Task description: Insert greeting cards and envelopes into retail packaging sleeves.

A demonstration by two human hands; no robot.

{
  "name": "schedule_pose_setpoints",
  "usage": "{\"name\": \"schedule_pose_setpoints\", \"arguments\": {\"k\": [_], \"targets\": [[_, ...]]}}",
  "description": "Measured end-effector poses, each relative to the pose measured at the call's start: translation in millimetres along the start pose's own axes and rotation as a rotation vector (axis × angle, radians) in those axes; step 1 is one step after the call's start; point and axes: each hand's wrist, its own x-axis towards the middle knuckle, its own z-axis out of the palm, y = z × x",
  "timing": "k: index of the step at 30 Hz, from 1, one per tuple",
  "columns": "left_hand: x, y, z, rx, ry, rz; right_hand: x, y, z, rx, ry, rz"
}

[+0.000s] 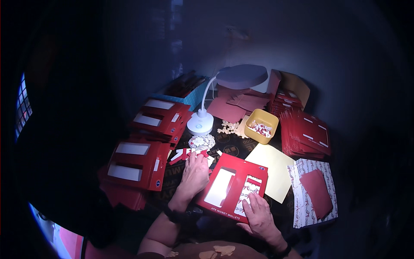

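A red windowed box [239,183] overlaps a yellow sheet's [276,172] left side; dark tabletop [171,176] shows to its left. The right hand [260,216] lies loosely spread across it, thumb at the near edge; the left hand [195,175] bends over paper strips [177,156] (whether pinching, one cannot say). A white lamp [200,124] lights the dim room.

A dark table [233,150] with tan printing carries a white lamp base [199,128], small cream pieces [227,131] and a square yellow tub [257,136]; nearer, red and white strips [177,156] lie scattered, a pale yellow sheet [278,170] lies right of them, and stacked patterned paper [302,216] and red packages [297,138] line the right side
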Motion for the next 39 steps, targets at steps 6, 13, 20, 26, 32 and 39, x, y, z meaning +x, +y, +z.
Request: {"name": "schedule_pose_setpoints", "arguments": {"k": [6, 13, 20, 26, 32, 39], "targets": [[17.0, 13.0, 6.1, -0.087, -0.194, 0.029, -8.7, 1.8, 2.7, -0.021, 0.025, 0.008], [47.1, 12.4, 25.1, -0.257, -0.297, 0.004, -10.9, 4.4, 2.1, -0.072, 0.03, -0.001], [62.9, 6.8, 47.0, -0.225, -0.33, 0.015, -10.1, 5.4, 1.5, -0.013, 0.068, -0.011], [63.7, 7.5, 40.0, -0.109, -0.407, 0.0, -11.5, 5.8, 0.0, -0.049, 0.044, 0.012], [66.2, 9.4, 42.5, -0.015, -0.417, -0.014, -12.2, 4.5, 3.0, -0.053, 0.068, -0.001], [60.7, 9.5, 34.3, 0.268, -0.321, -0.079, -11.1, 2.0, -3.1, -0.04, 0.05, 0.013]]}}
